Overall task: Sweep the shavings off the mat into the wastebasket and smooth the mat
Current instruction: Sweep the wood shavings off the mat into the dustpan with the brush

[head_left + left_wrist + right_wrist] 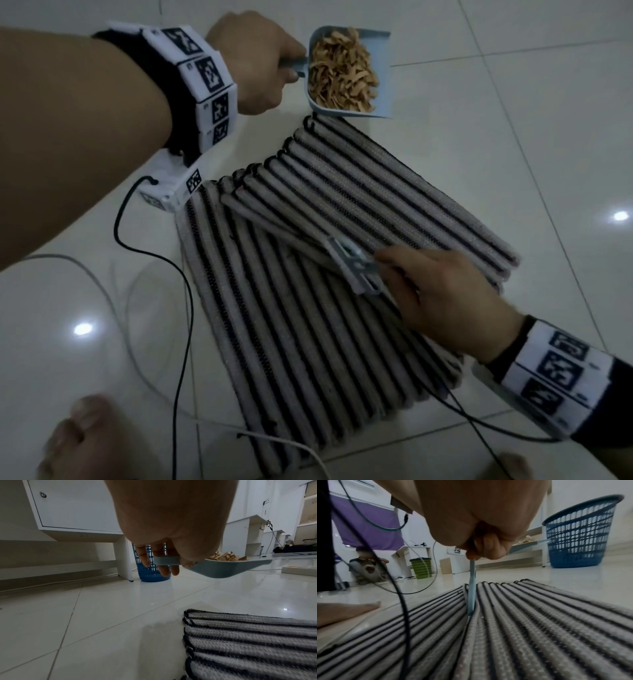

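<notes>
Left hand (255, 60) grips the shavings-filled dustpan (352, 73) – right hand (445, 298) grips a brush (354, 267) on the mat (308, 325)

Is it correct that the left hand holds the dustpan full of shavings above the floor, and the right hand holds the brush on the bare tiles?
Not quite. The left hand does hold the dustpan of shavings above the floor, but the right hand holds the brush on the striped mat, not on bare tiles. The head view shows it.

The right hand (442, 301) covered the brush (356, 270) handle; its bristles were too blurred to tell. The mat (308, 308) ran beneath the forearm.
</notes>
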A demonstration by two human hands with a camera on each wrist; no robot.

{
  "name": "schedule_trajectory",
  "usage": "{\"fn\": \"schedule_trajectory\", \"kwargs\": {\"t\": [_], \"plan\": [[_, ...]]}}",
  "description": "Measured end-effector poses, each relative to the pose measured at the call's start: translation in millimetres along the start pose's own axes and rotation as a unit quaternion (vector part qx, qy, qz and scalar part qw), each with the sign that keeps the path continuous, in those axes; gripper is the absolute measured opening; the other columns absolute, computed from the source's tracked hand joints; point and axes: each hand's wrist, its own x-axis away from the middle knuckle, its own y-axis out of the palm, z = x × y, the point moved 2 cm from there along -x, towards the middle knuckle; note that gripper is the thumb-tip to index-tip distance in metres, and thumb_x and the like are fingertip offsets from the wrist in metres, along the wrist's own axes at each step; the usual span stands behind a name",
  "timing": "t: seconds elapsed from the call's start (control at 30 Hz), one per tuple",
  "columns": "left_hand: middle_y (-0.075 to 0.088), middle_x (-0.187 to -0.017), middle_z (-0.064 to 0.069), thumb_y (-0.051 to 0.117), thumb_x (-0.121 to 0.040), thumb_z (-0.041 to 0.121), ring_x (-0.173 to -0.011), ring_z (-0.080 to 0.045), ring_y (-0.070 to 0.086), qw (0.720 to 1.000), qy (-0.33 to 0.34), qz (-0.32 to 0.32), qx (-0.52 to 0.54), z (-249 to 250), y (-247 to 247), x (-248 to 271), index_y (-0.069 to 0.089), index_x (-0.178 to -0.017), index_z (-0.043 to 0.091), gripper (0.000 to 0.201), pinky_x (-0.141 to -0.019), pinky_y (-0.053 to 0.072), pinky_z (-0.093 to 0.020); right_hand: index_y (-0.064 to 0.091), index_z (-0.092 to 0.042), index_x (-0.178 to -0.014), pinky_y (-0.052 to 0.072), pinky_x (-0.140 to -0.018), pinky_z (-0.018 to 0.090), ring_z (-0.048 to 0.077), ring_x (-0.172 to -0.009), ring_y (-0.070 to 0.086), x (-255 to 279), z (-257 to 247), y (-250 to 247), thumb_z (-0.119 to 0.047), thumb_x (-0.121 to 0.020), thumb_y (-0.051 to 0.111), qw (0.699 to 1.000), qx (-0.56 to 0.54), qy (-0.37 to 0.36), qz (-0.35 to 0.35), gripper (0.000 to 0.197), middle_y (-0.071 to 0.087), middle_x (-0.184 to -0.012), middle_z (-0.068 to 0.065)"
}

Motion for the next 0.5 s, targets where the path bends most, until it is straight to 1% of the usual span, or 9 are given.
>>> {"fn": "schedule_trajectory", "kwargs": {"t": [0.1,0.17,0.23,0.27,0.33,0.4,0.43,0.47,0.5], "plan": [[0.066,-0.111,-0.015,0.045,-0.100,0.021,-0.095,-0.041,0.056,1.000,-0.003,-0.005,-0.010,3,1,0,0.059,-0.123,0.018,0.028,-0.086,0.049,-0.051,0.071,-0.001,-0.101,0.048,-0.045,0.034,0.025,-0.051,0.059,-5,10,-9,-0.015,-0.097,0.051,0.999,0.029,-0.013,0.044,0.025,0.068,-0.071,0.008],[0.066,-0.112,-0.016,0.044,-0.100,0.021,-0.097,-0.043,0.056,1.000,-0.007,-0.007,-0.016,3,1,1,0.059,-0.124,0.017,0.029,-0.088,0.048,-0.052,0.072,0.000,-0.099,0.049,-0.045,0.034,0.025,-0.051,0.059,-6,14,-13,-0.011,-0.097,0.052,0.997,0.050,-0.026,0.060,0.023,0.067,-0.070,0.009],[0.065,-0.114,-0.017,0.044,-0.100,0.021,-0.099,-0.044,0.056,1.000,-0.012,-0.004,-0.019,2,1,2,0.058,-0.125,0.016,0.029,-0.089,0.048,-0.053,0.072,0.002,-0.099,0.050,-0.045,0.032,0.025,-0.051,0.060,-5,21,-15,-0.008,-0.096,0.056,0.996,0.056,-0.023,0.071,0.019,0.069,-0.071,0.010],[0.065,-0.115,-0.017,0.044,-0.100,0.021,-0.100,-0.044,0.056,1.000,-0.014,-0.004,-0.018,0,1,2,0.058,-0.125,0.016,0.029,-0.090,0.047,-0.053,0.073,0.001,-0.101,0.049,-0.046,0.029,0.025,-0.051,0.060,-5,25,-16,-0.008,-0.095,0.058,0.996,0.054,-0.011,0.072,0.018,0.070,-0.072,0.010],[0.064,-0.116,-0.017,0.045,-0.100,0.022,-0.101,-0.043,0.055,1.000,-0.016,-0.009,-0.016,-4,3,4,0.058,-0.126,0.016,0.030,-0.090,0.047,-0.051,0.072,0.000,-0.103,0.042,-0.048,0.023,0.021,-0.047,0.055,-6,34,-16,-0.008,-0.095,0.058,0.996,0.046,0.027,0.070,0.018,0.068,-0.068,0.008],[0.064,-0.117,-0.016,0.046,-0.099,0.022,-0.102,-0.043,0.055,1.000,-0.014,-0.017,-0.019,-7,5,7,0.057,-0.126,0.017,0.030,-0.091,0.047,-0.051,0.071,-0.002,-0.102,0.038,-0.047,0.021,0.015,-0.043,0.045,-8,43,-17,-0.009,-0.095,0.056,0.994,0.045,0.066,0.075,0.018,0.061,-0.059,0.004],[0.064,-0.117,-0.016,0.046,-0.099,0.022,-0.102,-0.043,0.055,1.000,-0.014,-0.020,-0.020,-7,6,8,0.057,-0.126,0.017,0.030,-0.091,0.047,-0.051,0.071,-0.002,-0.101,0.036,-0.046,0.020,0.012,-0.041,0.039,-10,46,-19,-0.010,-0.096,0.055,0.993,0.046,0.082,0.077,0.019,0.055,-0.055,0.000],[0.064,-0.117,-0.016,0.046,-0.099,0.022,-0.102,-0.043,0.055,0.999,-0.014,-0.022,-0.019,-7,6,9,0.058,-0.126,0.017,0.030,-0.092,0.046,-0.050,0.070,-0.002,-0.099,0.034,-0.044,0.019,0.009,-0.039,0.036,-11,47,-20,-0.011,-0.097,0.054,0.992,0.043,0.095,0.077,0.019,0.050,-0.053,-0.005],[0.064,-0.117,-0.016,0.046,-0.099,0.022,-0.102,-0.043,0.055,0.999,-0.013,-0.023,-0.019,-6,7,10,0.058,-0.126,0.017,0.030,-0.092,0.046,-0.050,0.069,-0.002,-0.097,0.031,-0.043,0.015,0.007,-0.038,0.036,-13,47,-23,-0.011,-0.097,0.053,0.991,0.037,0.107,0.078,0.018,0.047,-0.053,-0.007]]}}
